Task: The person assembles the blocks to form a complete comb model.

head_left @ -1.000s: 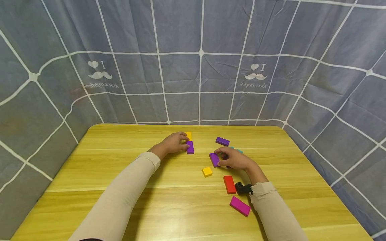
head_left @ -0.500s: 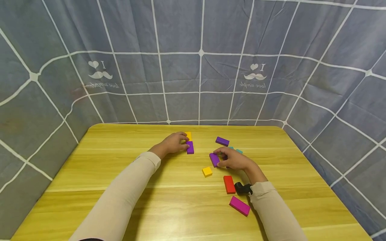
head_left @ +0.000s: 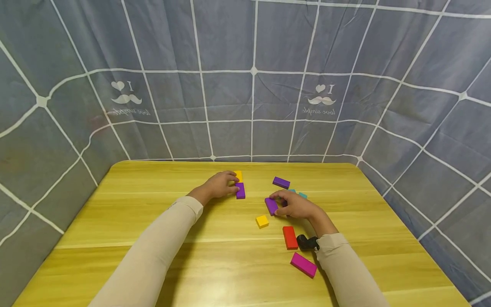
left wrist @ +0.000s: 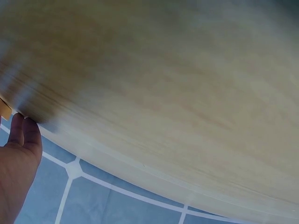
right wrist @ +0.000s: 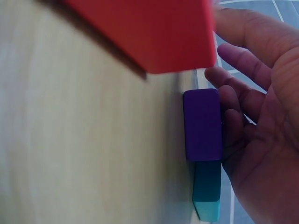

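In the head view, my left hand (head_left: 219,185) touches the left sides of two blocks set end to end: a yellow block (head_left: 239,175) behind and a purple block (head_left: 240,191) in front. Its thumb is at the purple one, its fingertips by the yellow. My right hand (head_left: 297,204) pinches another purple block (head_left: 270,206) lengthwise, fingertips at the far end and thumb at the near end. Under that palm, the right wrist view shows a dark purple block (right wrist: 202,125) and a teal block (right wrist: 207,186). The left wrist view catches only part of the left hand (left wrist: 21,158).
A small yellow block (head_left: 262,221) lies left of a red block (head_left: 290,238), with a magenta block (head_left: 304,265) nearer the front. Behind the right hand are a dark purple block (head_left: 281,183) and teal pieces. A grey grid curtain (head_left: 230,98) hangs beyond the wooden table (head_left: 192,264).
The head view has tilted slightly, so everything sits a little lower in it. Both hands and the blocks keep their places on the table.
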